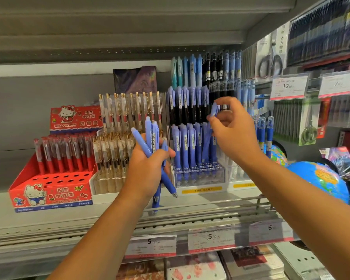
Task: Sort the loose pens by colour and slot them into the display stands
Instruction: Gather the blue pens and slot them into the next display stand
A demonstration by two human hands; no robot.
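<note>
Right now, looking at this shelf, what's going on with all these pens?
A person is stocking pens at a shop shelf. Their left hand grips a bunch of blue pens, tips pointing down. Their right hand pinches a single blue pen in front of the clear stand, which already holds rows of similar pens. That pen is not yet slotted in, and the stand's front holes look empty. A red box of red pens sits further left.

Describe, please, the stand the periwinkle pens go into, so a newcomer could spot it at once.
From the red Hello Kitty box at the left of the shelf, go right past the gold-clipped pens. The next clear tiered stand is it: alone in holding solid periwinkle pens, front holes empty.
</note>
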